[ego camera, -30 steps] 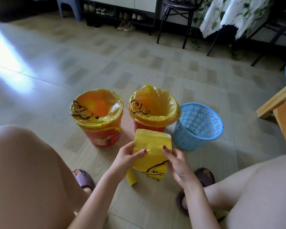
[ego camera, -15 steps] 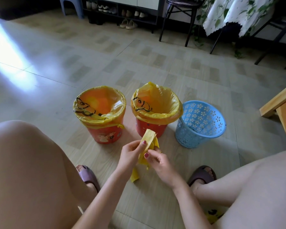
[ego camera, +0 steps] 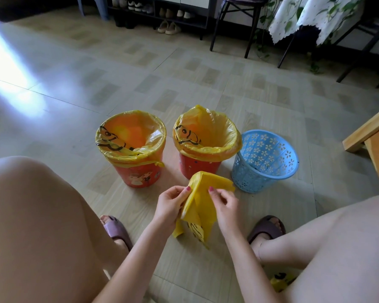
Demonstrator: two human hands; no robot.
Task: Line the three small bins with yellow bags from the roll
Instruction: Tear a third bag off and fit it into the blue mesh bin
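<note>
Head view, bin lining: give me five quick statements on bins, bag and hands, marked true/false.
1. Both orange bins, the left orange bin and the middle orange bin, carry yellow liners. True.
2. The blue basket is already lined. False: it has no bag in it.
3. Both hands, left hand and right hand, pinch the loose yellow bag. True.
4. The loose bag is held over the blue basket. False: it is held in front of the middle orange bin.
5. The blue basket stands between the orange bins. False: it is rightmost.
</note>
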